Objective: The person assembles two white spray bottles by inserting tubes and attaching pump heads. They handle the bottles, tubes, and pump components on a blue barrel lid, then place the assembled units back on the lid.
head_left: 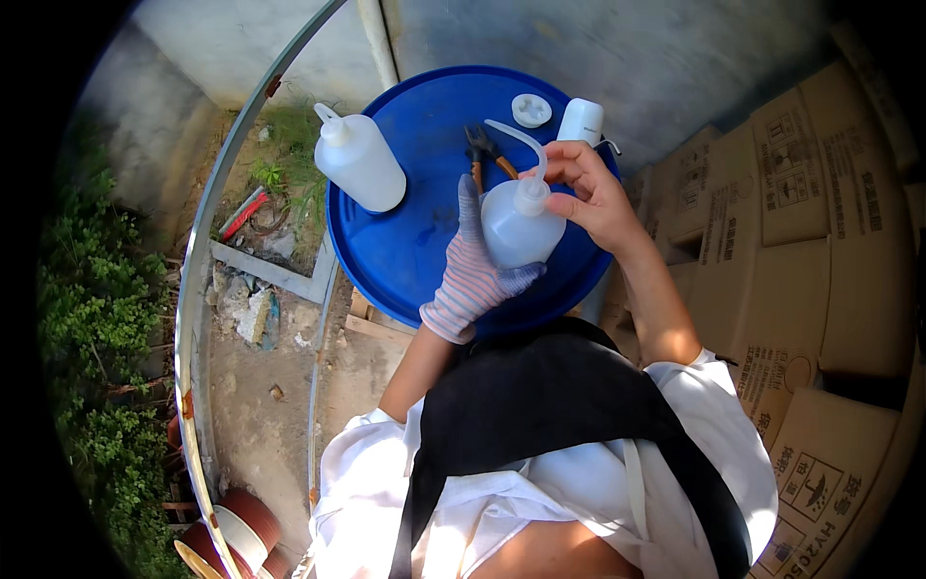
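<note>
A translucent white wash bottle (521, 227) with a bent spout tube is between my hands, above a round blue drum lid (415, 253). My left hand (473, 265), in a striped knit glove with grey fingers, is wrapped round the bottle's body. At the bottle's neck, the thumb and fingers of my bare right hand (590, 193) are closed on its cap (530, 196). A second wash bottle (362, 164) stands at the lid's left side. Beyond my left fingertips lie pliers (489, 154) with orange and black handles.
Near the lid's far edge are a small white round piece (531, 110) and a white container (581, 122). Stacked cardboard boxes (772, 222) line the right side. A curved metal rail (193, 289) runs along the left, with green plants (96, 338) beyond. A grey wall (463, 39) rises behind.
</note>
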Motion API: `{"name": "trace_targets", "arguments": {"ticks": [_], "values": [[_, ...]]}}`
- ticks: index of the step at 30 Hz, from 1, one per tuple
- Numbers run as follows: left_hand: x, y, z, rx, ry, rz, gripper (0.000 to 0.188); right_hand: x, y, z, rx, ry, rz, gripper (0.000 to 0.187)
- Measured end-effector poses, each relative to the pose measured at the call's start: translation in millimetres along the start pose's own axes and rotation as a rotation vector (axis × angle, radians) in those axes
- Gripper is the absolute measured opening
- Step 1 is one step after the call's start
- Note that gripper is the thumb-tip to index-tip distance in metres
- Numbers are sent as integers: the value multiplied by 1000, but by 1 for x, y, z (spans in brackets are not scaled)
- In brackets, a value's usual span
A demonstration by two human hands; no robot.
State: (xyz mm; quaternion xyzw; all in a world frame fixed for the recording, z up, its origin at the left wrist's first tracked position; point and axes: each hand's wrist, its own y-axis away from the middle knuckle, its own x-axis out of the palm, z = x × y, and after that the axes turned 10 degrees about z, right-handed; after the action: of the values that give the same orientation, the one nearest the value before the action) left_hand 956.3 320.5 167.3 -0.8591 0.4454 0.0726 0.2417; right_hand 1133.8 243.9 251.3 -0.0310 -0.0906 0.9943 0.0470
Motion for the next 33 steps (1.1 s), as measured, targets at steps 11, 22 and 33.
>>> {"name": "trace_targets", "arguments": {"ticks": [11,22,33], "values": [[-7,3,-19,-143,-37,6,141,-1,-12,-8,-190,-126,112,75],[-9,11,-33,-284,65,2,139,4,-13,-10,43,-218,199,89],[-17,21,-29,-222,-48,1,138,14,-17,2,46,-162,297,84]]}}
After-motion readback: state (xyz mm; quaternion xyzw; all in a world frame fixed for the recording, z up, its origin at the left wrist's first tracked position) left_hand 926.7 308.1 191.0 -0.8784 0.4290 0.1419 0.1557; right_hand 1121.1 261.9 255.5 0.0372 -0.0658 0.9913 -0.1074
